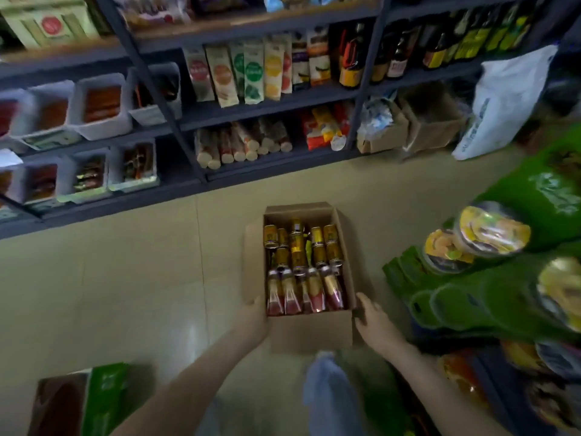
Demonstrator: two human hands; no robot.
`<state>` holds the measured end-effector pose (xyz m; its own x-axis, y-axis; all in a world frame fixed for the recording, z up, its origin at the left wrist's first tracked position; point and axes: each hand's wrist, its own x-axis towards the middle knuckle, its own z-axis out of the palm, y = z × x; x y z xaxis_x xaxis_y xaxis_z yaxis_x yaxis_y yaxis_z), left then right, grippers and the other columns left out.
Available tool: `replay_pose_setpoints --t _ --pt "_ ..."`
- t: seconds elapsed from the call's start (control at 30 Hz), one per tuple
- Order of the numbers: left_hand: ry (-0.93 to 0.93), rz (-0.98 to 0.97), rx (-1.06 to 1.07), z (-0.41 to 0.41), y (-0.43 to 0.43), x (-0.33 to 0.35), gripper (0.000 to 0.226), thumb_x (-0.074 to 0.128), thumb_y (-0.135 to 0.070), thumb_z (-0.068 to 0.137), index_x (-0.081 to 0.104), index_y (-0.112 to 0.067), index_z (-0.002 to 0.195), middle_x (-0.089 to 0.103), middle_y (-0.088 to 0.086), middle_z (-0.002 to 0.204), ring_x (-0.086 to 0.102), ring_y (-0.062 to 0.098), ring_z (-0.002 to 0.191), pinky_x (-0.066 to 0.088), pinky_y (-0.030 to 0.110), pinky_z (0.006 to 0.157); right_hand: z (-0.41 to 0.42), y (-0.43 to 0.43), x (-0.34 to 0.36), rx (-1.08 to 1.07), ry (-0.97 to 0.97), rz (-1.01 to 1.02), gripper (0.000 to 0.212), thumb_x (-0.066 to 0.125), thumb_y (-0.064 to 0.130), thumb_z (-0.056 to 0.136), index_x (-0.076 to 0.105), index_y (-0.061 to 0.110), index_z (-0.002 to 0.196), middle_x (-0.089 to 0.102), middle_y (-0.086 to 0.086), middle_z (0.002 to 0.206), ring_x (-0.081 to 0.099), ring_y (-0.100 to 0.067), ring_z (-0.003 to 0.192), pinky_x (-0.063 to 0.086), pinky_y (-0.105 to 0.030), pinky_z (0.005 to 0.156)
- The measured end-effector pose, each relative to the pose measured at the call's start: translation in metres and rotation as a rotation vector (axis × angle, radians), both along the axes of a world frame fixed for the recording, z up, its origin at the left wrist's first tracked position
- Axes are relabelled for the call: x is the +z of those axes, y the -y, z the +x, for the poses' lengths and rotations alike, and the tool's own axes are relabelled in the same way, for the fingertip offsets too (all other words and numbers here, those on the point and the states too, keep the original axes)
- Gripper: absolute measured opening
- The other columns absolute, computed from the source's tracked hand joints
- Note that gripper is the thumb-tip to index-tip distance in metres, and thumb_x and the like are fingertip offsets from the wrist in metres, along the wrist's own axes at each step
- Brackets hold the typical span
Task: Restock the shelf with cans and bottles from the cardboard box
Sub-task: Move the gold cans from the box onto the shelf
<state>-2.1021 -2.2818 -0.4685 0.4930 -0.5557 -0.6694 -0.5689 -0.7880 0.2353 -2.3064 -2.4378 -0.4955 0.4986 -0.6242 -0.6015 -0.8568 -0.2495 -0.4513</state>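
Cardboard box [309, 336], flaps open, sits low in the aisle over a beige tiled floor [141, 278]; can't tell if it rests on the tiles or is raised a bit. Inside, at the far end: gold cans [317, 243] lying packed together. At the near end: a row of bottles [309, 291] w/ red contents and gold labels, necks pointing away. A person bends over the box. Their left hand [251, 316] clasps its near-left corner, thumb up along the side flap. Their right hand [372, 319] grips the near-right corner, fingers curled onto the wall. Both hands are clamped on the box, nothing else held. Beyond the box's far end runs a dark metal shelf [270, 103] w/ upright snack packets [245, 73], biscuit rolls [239, 143] on the bottom level, and dark glass bottles [350, 58] further right. Far left of the box, the same shelving carries white bins [100, 105] of wrapped items. Far right, beyond the box, a white plastic bag [503, 99] slumps. Just right of the box stands a green display rack [471, 297] w/ foil-lidded bowls [490, 228]. Near-left of the box, a green and brown carton [85, 401], blurred. A blue-jeaned leg [327, 394] shows just below the box.
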Motion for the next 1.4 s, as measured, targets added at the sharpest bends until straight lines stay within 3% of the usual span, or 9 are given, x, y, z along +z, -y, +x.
replay_pose_setpoints --t 0.17,0.27,0.43,0.63,0.83,1.13,1.2,1.3,1.4 --pt "-0.049 -0.015 0.180 0.049 0.074 -0.098 0.047 0.043 -0.019 0.096 0.036 -0.016 0.141 0.046 0.014 0.133 0.054 0.033 0.115 0.046 0.039 0.095 0.064 0.078 -0.082 0.007 -0.028 0.049 0.067 0.052 0.018 0.096 0.016 0.032 0.151 0.039 -0.006 0.145 0.045 -0.022 0.129 0.043 -0.037 0.099" --pt "-0.030 -0.019 0.219 0.071 0.108 -0.174 0.057 0.046 -0.024 0.093 0.027 -0.026 0.146 0.047 0.010 0.130 0.053 0.031 0.115 0.048 0.044 0.093 0.097 0.101 -0.151 0.012 -0.019 0.078 0.070 0.050 0.017 0.097 0.011 0.037 0.151 0.044 -0.004 0.141 0.055 -0.018 0.117 0.048 -0.022 0.081" --pt "0.095 0.017 0.189 0.111 0.151 -0.318 0.060 0.038 -0.024 0.099 0.008 -0.027 0.152 0.036 0.010 0.142 0.041 0.029 0.126 0.044 0.040 0.099 0.155 0.124 -0.294 0.008 0.021 0.140 0.069 0.045 0.018 0.100 0.006 0.039 0.152 0.038 -0.001 0.150 0.047 -0.022 0.129 0.042 -0.037 0.104" --pt "0.206 0.016 -0.033 0.140 0.210 -0.473 0.080 0.052 -0.031 0.095 -0.005 -0.032 0.152 0.018 0.018 0.151 0.031 0.035 0.133 0.030 0.043 0.110 0.232 0.141 -0.442 0.016 0.177 0.107 0.060 0.043 0.023 0.101 0.014 0.041 0.150 0.027 0.003 0.155 0.034 -0.019 0.137 0.038 -0.035 0.107" --pt "0.247 0.021 0.041 0.138 0.224 -0.546 0.058 0.031 -0.036 0.102 -0.001 -0.040 0.150 -0.004 0.026 0.153 0.031 0.045 0.131 0.035 0.049 0.105 0.262 0.134 -0.518 0.145 0.114 -0.035 0.067 0.037 0.049 0.098 -0.006 0.046 0.148 0.001 -0.004 0.159 0.023 -0.034 0.141 0.036 -0.048 0.108" --pt "0.057 -0.111 0.088 0.162 0.219 -0.490 0.053 0.043 -0.037 0.098 0.023 -0.044 0.146 0.016 0.020 0.150 0.052 0.040 0.113 0.043 0.042 0.097 0.246 0.132 -0.479 -0.108 0.276 0.085 0.072 0.051 0.033 0.096 0.003 0.049 0.148 0.011 -0.001 0.160 0.026 -0.029 0.141 0.038 -0.045 0.107" --pt "-0.003 -0.226 0.121 0.163 0.211 -0.450 0.052 0.047 -0.038 0.096 0.027 -0.048 0.144 0.025 0.013 0.147 0.054 0.031 0.111 0.047 0.034 0.093 0.234 0.131 -0.439 -0.220 0.350 0.118 0.067 0.053 0.031 0.096 0.014 0.047 0.148 0.016 0.004 0.158 0.026 -0.022 0.140 0.034 -0.035 0.107" --pt "-0.179 -0.445 0.201 0.154 0.203 -0.369 0.051 0.055 -0.033 0.094 0.038 -0.051 0.138 0.037 0.002 0.138 0.053 0.006 0.102 0.044 0.005 0.082 0.217 0.133 -0.352 -0.350 0.475 0.162 0.065 0.059 0.025 0.093 0.027 0.046 0.145 0.029 0.009 0.151 0.031 -0.011 0.136 0.037 -0.037 0.108" --pt "-0.412 -0.600 0.240 0.143 0.200 -0.269 0.047 0.059 -0.038 0.090 0.044 -0.056 0.131 0.044 -0.006 0.138 0.052 0.003 0.116 0.049 0.017 0.093 0.196 0.140 -0.240 -0.376 0.559 0.207 0.064 0.063 0.025 0.090 0.034 0.050 0.142 0.036 0.018 0.145 0.037 -0.002 0.133 0.040 -0.042 0.108"
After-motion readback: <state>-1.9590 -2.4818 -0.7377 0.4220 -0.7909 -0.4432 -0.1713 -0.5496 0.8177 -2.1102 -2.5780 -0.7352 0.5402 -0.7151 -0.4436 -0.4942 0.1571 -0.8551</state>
